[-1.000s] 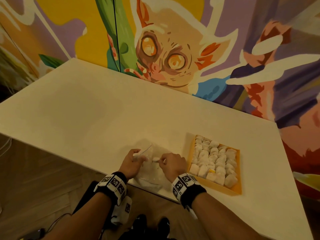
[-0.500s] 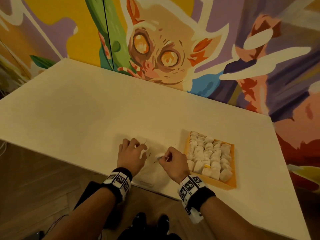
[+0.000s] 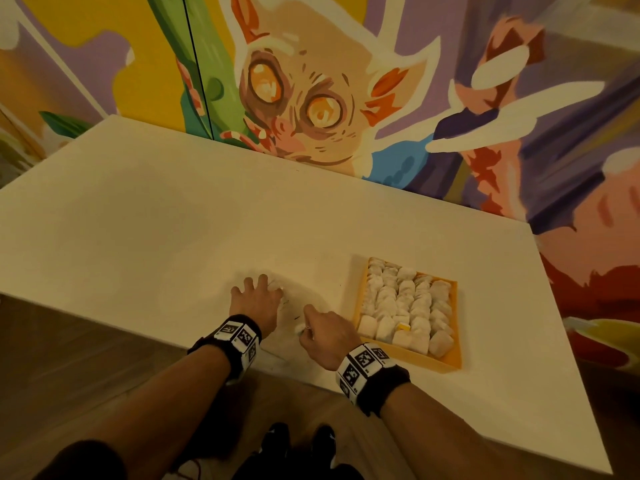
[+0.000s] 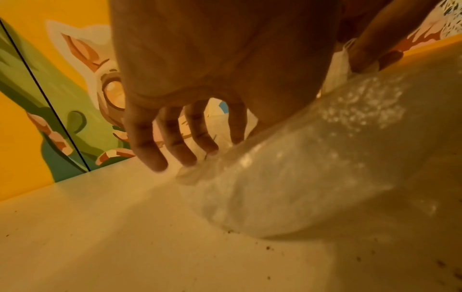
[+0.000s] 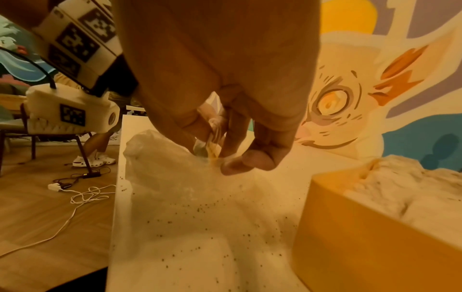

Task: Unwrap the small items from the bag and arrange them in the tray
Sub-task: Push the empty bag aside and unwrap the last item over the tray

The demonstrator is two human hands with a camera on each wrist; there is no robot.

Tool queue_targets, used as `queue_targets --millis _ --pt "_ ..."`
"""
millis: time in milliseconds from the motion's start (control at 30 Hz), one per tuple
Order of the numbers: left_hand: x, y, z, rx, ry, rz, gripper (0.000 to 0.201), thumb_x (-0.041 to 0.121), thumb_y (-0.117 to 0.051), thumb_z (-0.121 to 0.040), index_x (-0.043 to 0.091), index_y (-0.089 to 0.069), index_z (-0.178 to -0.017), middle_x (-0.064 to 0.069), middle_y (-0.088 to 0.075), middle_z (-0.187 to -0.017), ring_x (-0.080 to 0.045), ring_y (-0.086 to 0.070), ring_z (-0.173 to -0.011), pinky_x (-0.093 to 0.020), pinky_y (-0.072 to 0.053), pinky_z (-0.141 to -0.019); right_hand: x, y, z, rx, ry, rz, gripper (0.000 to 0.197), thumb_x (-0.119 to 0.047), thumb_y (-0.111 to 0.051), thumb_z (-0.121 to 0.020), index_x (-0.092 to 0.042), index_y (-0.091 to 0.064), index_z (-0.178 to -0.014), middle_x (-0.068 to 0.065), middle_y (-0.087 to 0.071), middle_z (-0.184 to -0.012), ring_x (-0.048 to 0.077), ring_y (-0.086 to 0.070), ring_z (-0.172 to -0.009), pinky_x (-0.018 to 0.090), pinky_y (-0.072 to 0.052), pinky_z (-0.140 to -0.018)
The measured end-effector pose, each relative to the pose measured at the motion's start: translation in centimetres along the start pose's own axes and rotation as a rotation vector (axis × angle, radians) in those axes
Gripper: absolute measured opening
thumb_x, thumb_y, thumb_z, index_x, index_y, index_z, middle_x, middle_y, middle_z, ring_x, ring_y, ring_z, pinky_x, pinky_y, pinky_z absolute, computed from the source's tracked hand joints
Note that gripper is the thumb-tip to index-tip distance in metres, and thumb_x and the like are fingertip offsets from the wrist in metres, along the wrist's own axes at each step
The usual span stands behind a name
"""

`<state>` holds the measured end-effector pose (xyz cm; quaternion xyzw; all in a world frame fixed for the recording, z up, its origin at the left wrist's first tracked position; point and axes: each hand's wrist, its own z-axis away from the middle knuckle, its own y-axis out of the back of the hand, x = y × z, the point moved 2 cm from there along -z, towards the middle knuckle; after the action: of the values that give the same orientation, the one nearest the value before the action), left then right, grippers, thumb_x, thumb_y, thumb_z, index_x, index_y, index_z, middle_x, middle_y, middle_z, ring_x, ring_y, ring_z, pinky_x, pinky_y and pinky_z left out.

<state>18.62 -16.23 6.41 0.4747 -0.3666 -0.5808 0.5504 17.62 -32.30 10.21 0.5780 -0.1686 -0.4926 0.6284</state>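
Note:
A clear plastic bag (image 3: 294, 306) lies flat on the white table near its front edge. My left hand (image 3: 258, 289) rests on the bag's left part with fingers (image 4: 175, 146) spread and nearly straight. My right hand (image 3: 306, 327) pinches a small pale item (image 5: 212, 142) between thumb and forefinger, just above the bag (image 5: 160, 162). The orange tray (image 3: 446, 365) stands right of my right hand, packed with rows of small white pouches (image 3: 401, 303). What remains inside the bag (image 4: 300, 168) is not clear.
Dark crumbs (image 5: 200, 207) are scattered on the table around the bag. The table's front edge (image 3: 138, 327) runs just under my wrists. A painted wall backs the table. On the wooden floor at the left lie a white cable (image 5: 82, 195) and chair legs.
My left hand let go of the bag's edge and now lies flat on it with fingers spread. My right hand drew back toward me, still pinching the small item.

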Motion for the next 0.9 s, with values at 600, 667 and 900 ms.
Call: queue_targets --millis 600,667,900 --pt "-0.6 0.0 -1.5 0.192 -0.053 0.405 0.025 0.027 -0.043 -0.100 0.027 -0.066 -0.109 0.003 -0.058 -0.116 -0.024 -0.040 -0.110 -0.033 -0.041 -0.089 0.7 0.6 -0.2 0.078 -0.166 -0.333 0.017 -0.028 -0.055 -0.087 -0.019 -0.044 -0.080 0.001 -0.055 -0.069 0.025 -0.053 -0.064 0.030 -0.039 -0.057" --pt "-0.9 0.0 -1.5 0.191 -0.069 0.424 0.023 0.029 -0.046 -0.099 0.026 -0.066 -0.110 0.002 -0.058 -0.117 -0.024 -0.040 -0.111 -0.034 -0.043 -0.090 0.9 0.8 -0.2 0.113 -0.207 -0.400 0.017 -0.026 -0.059 -0.087 -0.018 -0.046 -0.078 -0.004 -0.051 -0.065 0.020 -0.050 -0.061 0.028 -0.038 -0.055" --pt "-0.7 -0.1 -2.4 0.093 -0.054 0.106 0.028 0.022 -0.051 -0.095 0.023 -0.062 -0.121 -0.002 -0.051 -0.122 -0.028 -0.036 -0.120 -0.033 -0.046 -0.089 0.6 1.0 0.1 0.056 -0.175 -0.301 0.014 -0.029 -0.053 -0.088 -0.017 -0.047 -0.083 0.007 -0.056 -0.077 0.031 -0.057 -0.075 0.039 -0.049 -0.065"
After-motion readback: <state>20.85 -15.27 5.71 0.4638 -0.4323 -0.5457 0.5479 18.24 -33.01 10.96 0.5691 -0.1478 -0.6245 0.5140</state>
